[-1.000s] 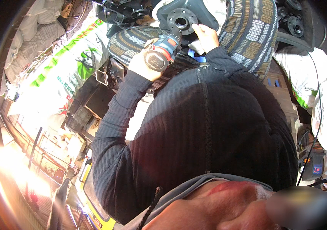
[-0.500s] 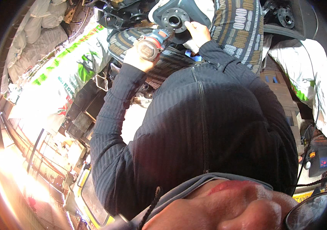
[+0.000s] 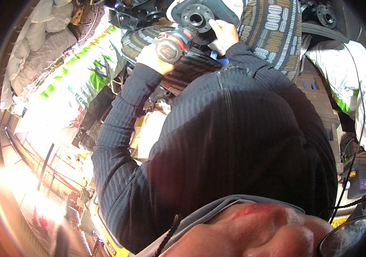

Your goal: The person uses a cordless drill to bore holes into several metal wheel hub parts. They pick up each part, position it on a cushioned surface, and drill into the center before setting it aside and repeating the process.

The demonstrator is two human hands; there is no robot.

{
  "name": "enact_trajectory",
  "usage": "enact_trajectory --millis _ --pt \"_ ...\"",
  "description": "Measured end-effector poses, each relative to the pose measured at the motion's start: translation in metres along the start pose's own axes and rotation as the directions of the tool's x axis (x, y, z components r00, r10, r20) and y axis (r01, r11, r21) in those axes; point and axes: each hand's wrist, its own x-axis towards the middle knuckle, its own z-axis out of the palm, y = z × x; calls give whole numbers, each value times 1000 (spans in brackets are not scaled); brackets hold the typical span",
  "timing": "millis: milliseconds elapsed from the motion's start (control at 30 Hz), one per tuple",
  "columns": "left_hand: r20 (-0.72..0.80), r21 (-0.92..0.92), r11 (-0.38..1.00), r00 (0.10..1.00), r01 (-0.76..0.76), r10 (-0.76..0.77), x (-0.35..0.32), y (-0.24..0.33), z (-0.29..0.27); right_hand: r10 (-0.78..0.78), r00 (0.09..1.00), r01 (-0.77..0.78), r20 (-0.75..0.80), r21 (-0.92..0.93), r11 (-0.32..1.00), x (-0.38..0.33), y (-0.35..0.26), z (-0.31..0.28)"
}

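Observation:
My left hand (image 3: 150, 61) is wrapped round a handheld power tool (image 3: 168, 49) with a round grey end and a blue-and-red body. The tool's far end points at the rim of a round, dark metal hub (image 3: 186, 15); whether it touches cannot be told. The hub has a large central hole and a ring of smaller holes. My right hand (image 3: 225, 35) pinches the hub's right edge between thumb and fingers. Beneath the hub lies a dark, rounded plate-like part (image 3: 228, 17), held between my knees in patterned trousers (image 3: 271, 36).
A dark bin (image 3: 339, 30) on the right holds another hub (image 3: 326, 18). Dark metal parts (image 3: 135, 16) lie at the far left. White-and-green sacks (image 3: 80, 85) are on the left, more white sacks (image 3: 341, 64) on the right. A black cable (image 3: 360, 128) runs down the right side.
The view has shifted slightly. My left hand and the tool remain at the hub, and my right hand keeps its grip on the hub's edge.

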Motion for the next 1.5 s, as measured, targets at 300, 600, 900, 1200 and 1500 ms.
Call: enact_trajectory --millis 300,600,900,1200,1500 --pt "-224 52 995 970 -82 92 -41 13 6 197 974 -202 115 43 978 3 -1 -13" --pt "-400 -382 876 908 -293 129 -89 30 26 -15 777 -411 630 525 745 -33 -36 -61" --pt "-311 -500 839 949 -214 57 -102 20 43 -15 687 -419 727 412 809 -51 -58 -62" --pt "-212 -421 857 951 -298 227 -105 6 27 24 437 -317 899 129 939 -45 -66 -69" --pt "-204 -385 851 933 -356 298 -98 4 15 16 254 -342 967 75 937 -39 -81 -76"
